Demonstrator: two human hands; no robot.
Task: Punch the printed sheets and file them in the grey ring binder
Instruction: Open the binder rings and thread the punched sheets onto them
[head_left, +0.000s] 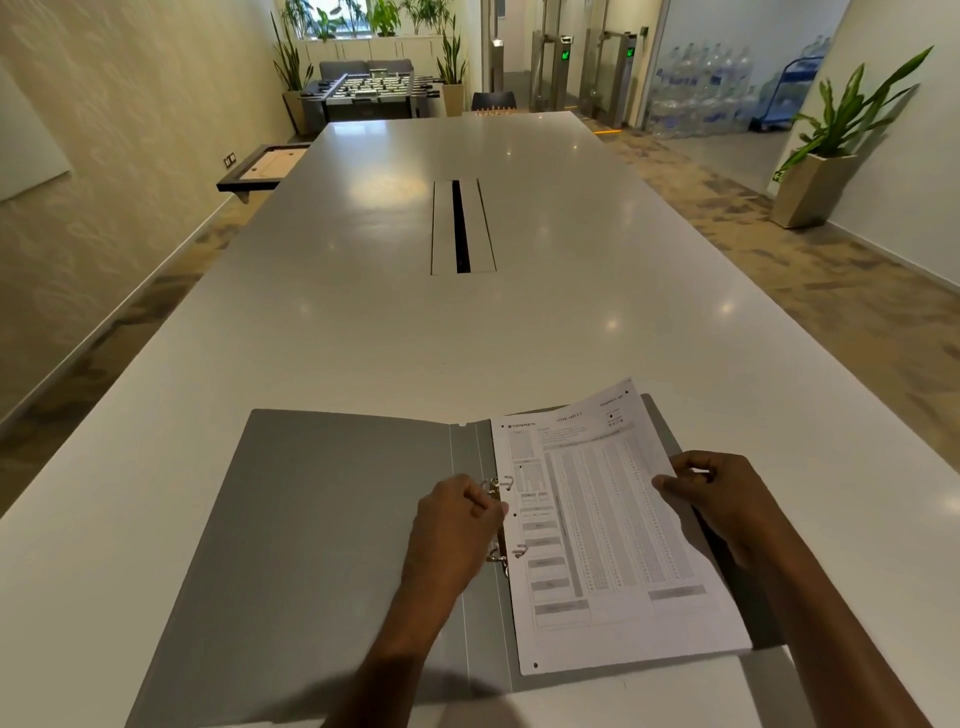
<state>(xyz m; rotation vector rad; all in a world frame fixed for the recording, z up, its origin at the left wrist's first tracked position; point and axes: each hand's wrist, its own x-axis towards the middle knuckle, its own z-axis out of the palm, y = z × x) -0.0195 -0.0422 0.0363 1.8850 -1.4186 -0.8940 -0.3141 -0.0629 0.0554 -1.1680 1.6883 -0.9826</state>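
Note:
The grey ring binder (322, 525) lies open flat on the white table (467, 322), near its front edge. A printed sheet (608, 525) rests on the binder's right half, its left margin at the metal rings (501, 519), which stand parted. My left hand (454, 525) is closed on the ring mechanism, fingertips at the upper ring. My right hand (722, 499) pinches the sheet's right edge between thumb and fingers. The sheet's punched holes show beside the rings. No hole punch is in view.
A cable slot (460, 226) runs down the middle of the long table. Beyond the far end stand a foosball table (371, 93) and potted plants (831, 156). Carpeted floor lies on both sides of the table.

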